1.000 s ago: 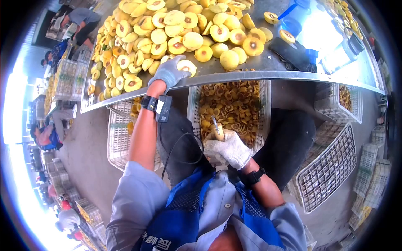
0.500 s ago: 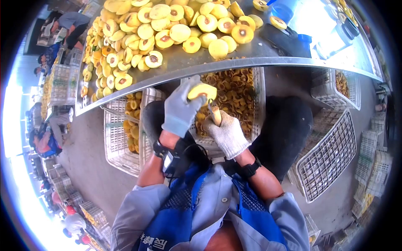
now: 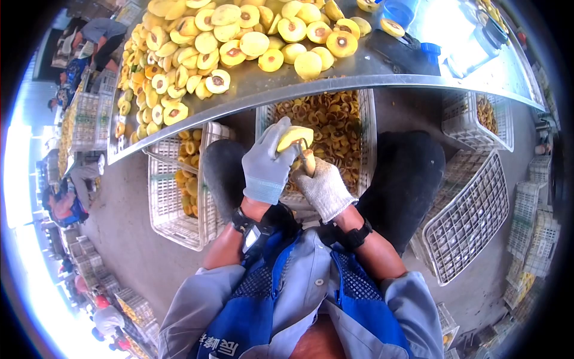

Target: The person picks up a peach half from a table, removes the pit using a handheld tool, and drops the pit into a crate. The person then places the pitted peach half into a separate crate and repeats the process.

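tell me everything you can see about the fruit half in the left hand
The fruit half is yellow and smooth-skinned, its rounded back up and tilted; the cut face is hidden. The left hand, in a grey glove, grips it from the left side. The small tool in the right hand, in a white knit glove, meets its lower edge. It is held above a white crate of fruit scraps.

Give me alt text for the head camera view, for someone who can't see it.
A gloved left hand holds a yellow fruit half while the gloved right hand holds a small tool against it, above a white crate of scraps. Halved fruit covers the metal table beyond.
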`<state>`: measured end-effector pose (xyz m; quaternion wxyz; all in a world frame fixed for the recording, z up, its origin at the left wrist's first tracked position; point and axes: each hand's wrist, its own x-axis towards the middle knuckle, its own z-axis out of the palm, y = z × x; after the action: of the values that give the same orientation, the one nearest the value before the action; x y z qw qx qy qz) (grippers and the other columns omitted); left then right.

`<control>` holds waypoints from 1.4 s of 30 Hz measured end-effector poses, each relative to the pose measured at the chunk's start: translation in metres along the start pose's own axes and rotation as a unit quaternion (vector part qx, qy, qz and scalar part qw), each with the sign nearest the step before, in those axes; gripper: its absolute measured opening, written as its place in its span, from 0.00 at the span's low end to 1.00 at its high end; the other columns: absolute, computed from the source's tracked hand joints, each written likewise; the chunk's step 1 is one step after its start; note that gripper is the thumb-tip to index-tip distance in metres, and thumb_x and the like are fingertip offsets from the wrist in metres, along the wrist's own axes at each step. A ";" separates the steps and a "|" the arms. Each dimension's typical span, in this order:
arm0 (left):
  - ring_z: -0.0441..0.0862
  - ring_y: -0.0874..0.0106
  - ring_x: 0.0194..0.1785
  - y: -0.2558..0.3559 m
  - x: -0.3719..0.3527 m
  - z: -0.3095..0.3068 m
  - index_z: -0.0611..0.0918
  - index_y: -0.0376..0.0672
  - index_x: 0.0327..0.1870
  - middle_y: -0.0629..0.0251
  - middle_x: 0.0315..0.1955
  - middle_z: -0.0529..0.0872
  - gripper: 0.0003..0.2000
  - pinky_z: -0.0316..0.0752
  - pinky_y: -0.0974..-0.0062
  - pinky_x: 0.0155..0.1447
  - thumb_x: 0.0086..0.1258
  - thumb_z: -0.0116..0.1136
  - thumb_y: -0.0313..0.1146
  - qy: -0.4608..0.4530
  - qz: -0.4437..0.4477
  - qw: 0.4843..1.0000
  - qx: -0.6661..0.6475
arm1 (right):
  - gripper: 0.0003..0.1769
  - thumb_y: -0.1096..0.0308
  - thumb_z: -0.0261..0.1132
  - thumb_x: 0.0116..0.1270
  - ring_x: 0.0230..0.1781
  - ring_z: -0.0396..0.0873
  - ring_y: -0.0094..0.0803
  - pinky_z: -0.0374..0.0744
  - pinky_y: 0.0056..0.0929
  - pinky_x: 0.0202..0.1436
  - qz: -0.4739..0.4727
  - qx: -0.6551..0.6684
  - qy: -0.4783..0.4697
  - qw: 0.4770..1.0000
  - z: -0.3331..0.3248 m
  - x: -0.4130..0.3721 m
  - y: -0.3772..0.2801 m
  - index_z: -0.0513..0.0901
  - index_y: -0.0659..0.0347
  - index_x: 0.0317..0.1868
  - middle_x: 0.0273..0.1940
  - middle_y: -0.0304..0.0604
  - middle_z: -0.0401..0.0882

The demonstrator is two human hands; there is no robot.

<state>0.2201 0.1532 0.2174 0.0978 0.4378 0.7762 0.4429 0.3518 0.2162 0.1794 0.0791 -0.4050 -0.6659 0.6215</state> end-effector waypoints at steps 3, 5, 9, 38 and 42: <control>0.89 0.63 0.60 0.000 0.001 0.003 0.85 0.36 0.64 0.54 0.60 0.90 0.22 0.82 0.71 0.65 0.67 0.70 0.28 0.000 -0.080 0.996 -0.050 | 0.21 0.52 0.65 0.75 0.45 0.87 0.63 0.84 0.52 0.47 0.007 -0.011 0.025 1.000 0.001 0.000 -0.005 0.87 0.65 0.48 0.41 0.66 0.87; 0.89 0.64 0.61 0.004 -0.001 0.004 0.85 0.36 0.63 0.54 0.60 0.90 0.22 0.82 0.71 0.65 0.68 0.70 0.28 0.011 -0.077 0.996 -0.050 | 0.22 0.51 0.65 0.75 0.45 0.87 0.63 0.84 0.52 0.47 0.017 0.013 0.050 0.999 0.001 -0.001 -0.007 0.87 0.66 0.47 0.41 0.66 0.87; 0.89 0.66 0.61 0.011 -0.003 0.004 0.85 0.36 0.63 0.54 0.60 0.90 0.22 0.81 0.72 0.65 0.67 0.70 0.28 0.019 -0.079 0.996 -0.029 | 0.24 0.50 0.66 0.74 0.45 0.87 0.64 0.84 0.53 0.47 0.022 0.004 0.056 0.998 0.001 0.001 -0.005 0.86 0.67 0.47 0.40 0.67 0.87; 0.80 0.67 0.69 -0.046 -0.005 -0.005 0.78 0.34 0.71 0.56 0.67 0.82 0.31 0.74 0.71 0.73 0.64 0.71 0.26 -0.155 -0.110 0.960 -0.204 | 0.15 0.64 0.69 0.68 0.39 0.89 0.50 0.84 0.43 0.45 -0.015 0.009 -0.023 1.000 0.003 -0.004 0.008 0.86 0.67 0.48 0.37 0.58 0.89; 0.80 0.67 0.68 -0.051 0.000 -0.002 0.77 0.35 0.71 0.58 0.66 0.81 0.35 0.73 0.70 0.74 0.59 0.75 0.25 -0.214 -0.139 0.834 -0.489 | 0.14 0.67 0.70 0.67 0.39 0.90 0.47 0.84 0.42 0.44 0.003 -0.006 -0.026 1.000 -0.001 -0.007 -0.004 0.86 0.67 0.49 0.36 0.57 0.90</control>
<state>0.1887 0.1409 0.1785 0.5236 0.3043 0.4710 0.6414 0.3558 0.2128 0.1861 0.0581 -0.3910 -0.6703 0.6280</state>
